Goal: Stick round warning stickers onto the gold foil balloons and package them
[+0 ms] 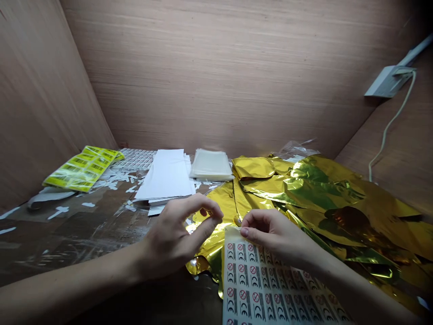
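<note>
A sheet of small stickers (243,280) with red circle signs and CE marks lies at the lower centre, partly over gold foil pieces (216,203). My right hand (267,232) is at the sheet's top edge, thumb and forefinger pinched together; what is between them is too small to make out. Just left of it, my left hand (184,228) hovers over the foil's left side, thumb and forefinger curved close to each other. Whether anything sits between those fingertips cannot be made out.
White paper sheets (165,174) and a stack of clear sleeves (211,163) lie at the back. Yellow label sheets (83,169) sit back left among white scraps. More gold foil (324,194) is heaped right, below a wall socket (389,81) with a cable.
</note>
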Demonstrator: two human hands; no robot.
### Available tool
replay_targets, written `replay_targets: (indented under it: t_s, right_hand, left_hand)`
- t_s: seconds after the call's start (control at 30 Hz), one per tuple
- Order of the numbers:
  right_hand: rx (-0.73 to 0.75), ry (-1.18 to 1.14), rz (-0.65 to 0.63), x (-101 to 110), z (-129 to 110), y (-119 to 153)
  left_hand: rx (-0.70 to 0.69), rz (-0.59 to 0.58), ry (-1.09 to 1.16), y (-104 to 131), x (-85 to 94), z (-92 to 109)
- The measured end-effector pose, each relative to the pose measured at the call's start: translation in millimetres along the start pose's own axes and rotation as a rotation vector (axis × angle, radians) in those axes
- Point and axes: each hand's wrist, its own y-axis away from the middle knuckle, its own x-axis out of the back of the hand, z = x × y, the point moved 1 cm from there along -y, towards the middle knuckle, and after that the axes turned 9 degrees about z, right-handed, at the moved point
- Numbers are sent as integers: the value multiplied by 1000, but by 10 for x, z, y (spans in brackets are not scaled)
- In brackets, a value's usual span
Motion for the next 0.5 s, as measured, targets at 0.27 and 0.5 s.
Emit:
replay_targets:
  t_s: [0.27,0.5]
  right_hand:
    - [50,227,-24,19,44,-30]
    - [51,283,-52,-19,29,-14]
  left_hand:
    - [708,-373,156,-102,69,-450]
    - [796,-481,128,-46,36,-472]
